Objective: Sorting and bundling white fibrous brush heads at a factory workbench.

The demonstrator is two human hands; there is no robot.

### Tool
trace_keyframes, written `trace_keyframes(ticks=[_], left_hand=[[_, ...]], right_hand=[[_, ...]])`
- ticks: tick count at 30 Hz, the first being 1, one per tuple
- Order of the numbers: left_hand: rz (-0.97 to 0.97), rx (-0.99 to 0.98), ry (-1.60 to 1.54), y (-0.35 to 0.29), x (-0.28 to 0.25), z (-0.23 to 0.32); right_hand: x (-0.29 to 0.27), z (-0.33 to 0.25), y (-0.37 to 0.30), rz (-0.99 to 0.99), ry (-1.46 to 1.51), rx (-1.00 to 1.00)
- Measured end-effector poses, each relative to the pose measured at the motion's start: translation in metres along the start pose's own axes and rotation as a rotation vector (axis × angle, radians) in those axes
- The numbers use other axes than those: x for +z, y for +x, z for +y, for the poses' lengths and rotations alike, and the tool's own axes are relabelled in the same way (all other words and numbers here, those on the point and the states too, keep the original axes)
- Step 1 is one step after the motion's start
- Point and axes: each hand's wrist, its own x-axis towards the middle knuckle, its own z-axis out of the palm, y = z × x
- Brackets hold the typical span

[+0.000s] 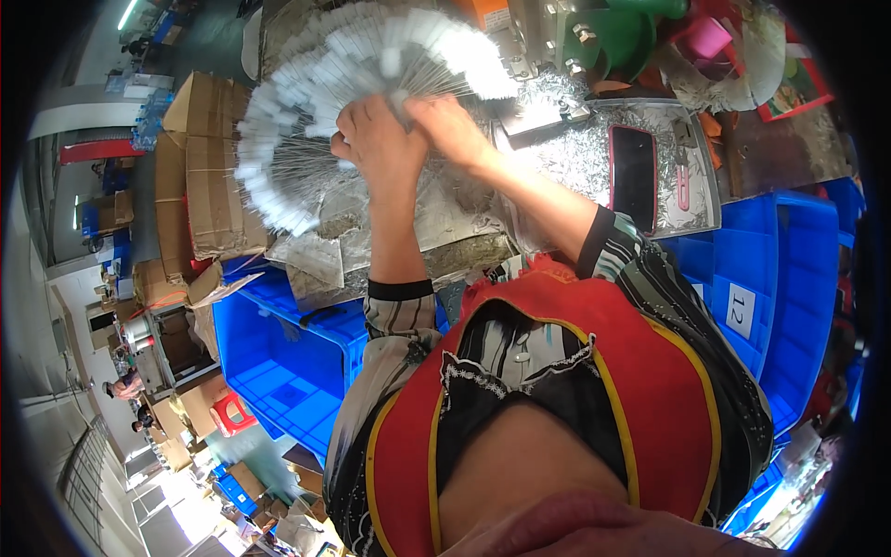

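Observation:
A wide fan of thin wire stems with white, brush-like ends [306, 102] is spread over the far part of the worktop, partly blurred. My left hand [379, 144] is closed over the near side of the fan, its fingers curled; what they hold is hidden. Just to its right, my right hand [445, 128] has its fingers closed where several of the wire stems come together. The two hands nearly touch at the fingertips.
Right of the fan, a metal tray [580, 176] strewn with shiny bits carries a dark phone [633, 176] and a pink cutter [683, 187]. A green machine part [613, 42] stands behind. Cardboard boxes [213, 167] are at left; blue crates [288, 362] flank me.

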Motion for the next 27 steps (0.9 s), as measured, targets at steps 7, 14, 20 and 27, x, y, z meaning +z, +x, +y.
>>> trace_keyframes(ticks=[7, 14, 20, 27], left_hand=[[0.081, -0.274, -0.755, -0.011, -0.010, -0.034], [0.286, -0.495, -1.489, -0.034, -0.029, -0.032], [0.350, -0.592, -1.573, -0.052, -0.044, -0.041], [0.363, -0.649, -1.627, -0.061, -0.046, -0.040]], right_hand=[[0.023, -0.043, -0.010, -0.181, 0.000, -0.043], [0.038, -0.062, -0.023, -0.030, -0.222, -0.449], [0.024, -0.070, -0.036, 0.059, -0.139, -0.332], [0.020, -0.066, -0.025, -0.054, -0.156, -0.108]])
